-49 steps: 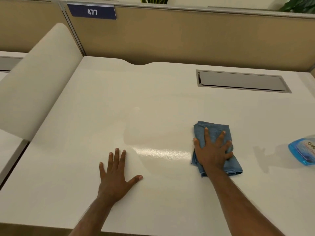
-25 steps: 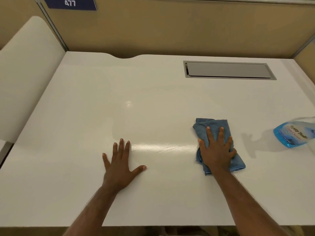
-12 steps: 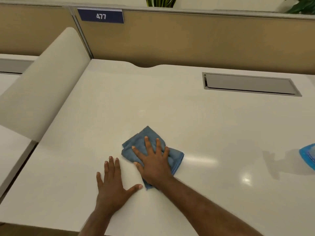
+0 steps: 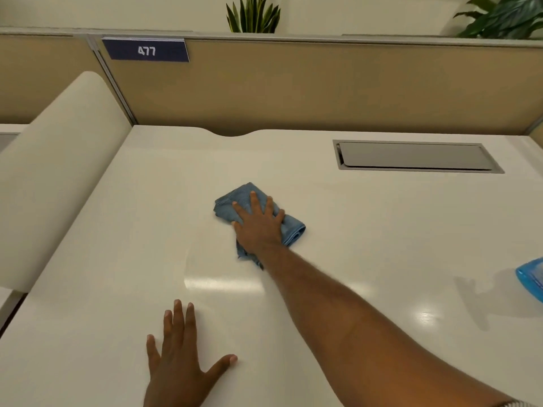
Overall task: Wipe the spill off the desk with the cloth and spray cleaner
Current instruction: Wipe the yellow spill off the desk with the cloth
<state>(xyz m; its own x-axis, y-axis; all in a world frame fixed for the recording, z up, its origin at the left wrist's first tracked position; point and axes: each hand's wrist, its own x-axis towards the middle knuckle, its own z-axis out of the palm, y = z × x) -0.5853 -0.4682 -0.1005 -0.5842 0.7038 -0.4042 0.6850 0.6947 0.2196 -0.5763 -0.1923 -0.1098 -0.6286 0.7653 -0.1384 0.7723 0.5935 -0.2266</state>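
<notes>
Crumpled blue microfibre cloth mid white desk, right hand flat, fingers spread, pressing it. Left hand open, palm down near front edge, empty. Blue spray bottle at right edge.

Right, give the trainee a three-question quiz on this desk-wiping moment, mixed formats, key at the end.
1. True or false: the left hand is pressing the cloth.
2. Multiple choice: where is the spray bottle? A) in the left hand B) at the right edge of the view, on the desk C) on the cable tray cover
3. Fill in: the sign on the partition reads ___.

Key: 1 false, the right hand lies flat on the cloth while the left rests bare on the desk; 2 B; 3 477.
</notes>
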